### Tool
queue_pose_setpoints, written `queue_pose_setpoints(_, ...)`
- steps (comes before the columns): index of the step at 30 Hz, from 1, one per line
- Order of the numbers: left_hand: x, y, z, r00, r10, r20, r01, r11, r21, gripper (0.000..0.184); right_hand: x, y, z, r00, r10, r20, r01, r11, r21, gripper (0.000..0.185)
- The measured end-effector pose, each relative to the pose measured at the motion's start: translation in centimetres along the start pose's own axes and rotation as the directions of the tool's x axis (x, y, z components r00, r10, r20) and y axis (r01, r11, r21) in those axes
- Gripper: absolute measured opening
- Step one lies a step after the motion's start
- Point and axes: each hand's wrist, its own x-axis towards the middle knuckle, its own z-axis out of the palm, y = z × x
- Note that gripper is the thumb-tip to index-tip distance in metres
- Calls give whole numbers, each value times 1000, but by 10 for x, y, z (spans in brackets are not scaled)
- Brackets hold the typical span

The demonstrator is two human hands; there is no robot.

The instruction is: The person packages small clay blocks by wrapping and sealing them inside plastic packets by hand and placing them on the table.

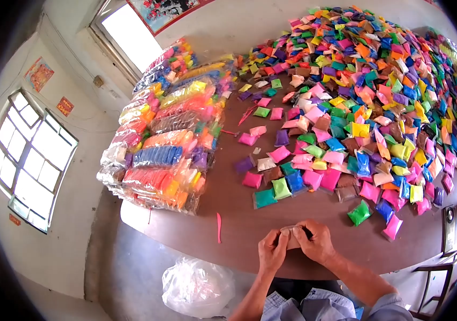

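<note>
My left hand (pixel 272 250) and my right hand (pixel 316 243) meet at the front edge of the brown table (pixel 239 243). Between them they pinch the top edge of a small peach-brown packet (pixel 293 243), thumbs and fingers closed on it. The fingers partly hide the packet, so its lower part and contents are hard to make out. Closest beyond the hands lie loose small colourful packets, among them a green one (pixel 359 213), a blue one (pixel 384 210) and a pink one (pixel 393 227). Left of the hands lies a thin pink plastic strip (pixel 218 228).
A large heap of colourful packets (pixel 367 80) covers the table's back and right. Clear bags filled with rows of packets (pixel 159 155) are stacked on the left. A white plastic bag (pixel 199 287) is on the floor. A dark stand (pixel 436 286) is at the right.
</note>
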Motion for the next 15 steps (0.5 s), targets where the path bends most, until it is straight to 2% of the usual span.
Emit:
queue_pose_setpoints(2,1,1,0,996,88,-21,-85,989,118,20,2,-4,0,1000,-1,-5,1,1000,-2,13)
queue_pose_setpoints(4,1,6,0,996,71,-46,-67,994,88,21,1,-6,-1,998,55,40,-53,997,-50,13)
queue_pose_setpoints(6,1,7,1,996,54,-69,-50,997,54,22,1,-4,0,998,24,49,-20,997,-78,14)
queue_pose_setpoints(8,0,6,0,1000,19,-21,-19,1000,-9,20,-1,7,2,998,-1,56,7,994,-105,15)
queue_pose_setpoints(10,-1,4,2,1000,8,4,-8,999,-41,20,-3,21,9,1000,16,13,-16,999,36,16)
queue_pose_setpoints(12,-1,14,7,999,7,47,-2,995,-104,24,-4,18,5,999,32,-5,-32,999,41,17)
queue_pose_setpoints(15,0,14,1,992,-23,127,30,998,-54,25,-1,8,3,998,50,-29,-48,997,65,18)
